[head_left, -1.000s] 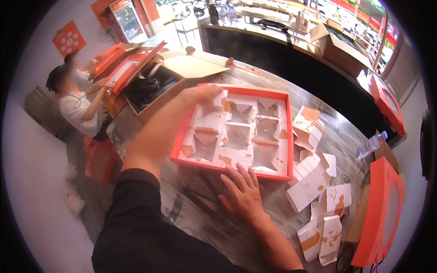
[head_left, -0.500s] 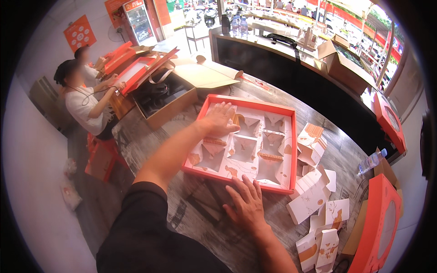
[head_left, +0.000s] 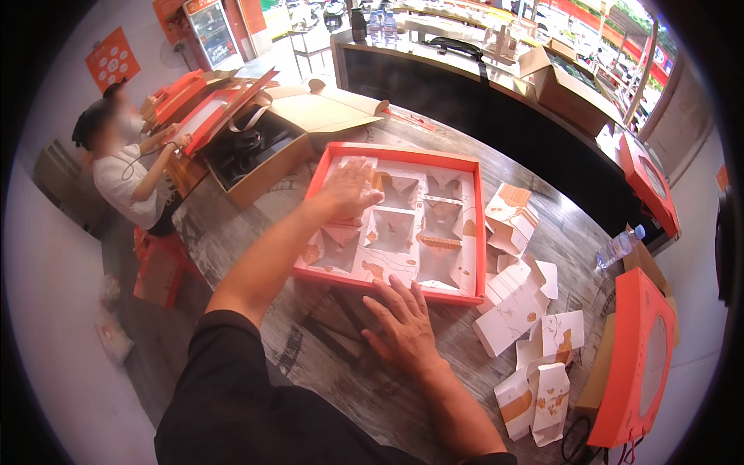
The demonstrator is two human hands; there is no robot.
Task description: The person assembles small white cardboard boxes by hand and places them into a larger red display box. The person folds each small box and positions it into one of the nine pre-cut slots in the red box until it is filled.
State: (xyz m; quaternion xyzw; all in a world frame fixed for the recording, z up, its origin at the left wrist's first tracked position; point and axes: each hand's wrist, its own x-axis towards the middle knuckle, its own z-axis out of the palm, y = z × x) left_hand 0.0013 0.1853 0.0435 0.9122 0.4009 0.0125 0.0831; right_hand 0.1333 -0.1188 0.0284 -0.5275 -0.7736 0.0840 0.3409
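An open red box on the tabletop, mid-view, with a white insert inside, folded into square compartments. Over the insert's back left part, the left hand, palm down, fingers extended, without a visible grip on anything. At the box's near wall, the right hand, fingers loosely spread, fingertips seemingly against the edge, likewise without a hold. For settling the insert evenly, probably best to press with a broad palm on the flat strips, sparing the folded flaps, and to steady the near wall meanwhile. Just right of the box, loose white cartons; farther out, a bottle. Compared with a second ago: left hand now laid over the insert rather than up at the back left corner; right hand still by the near wall.
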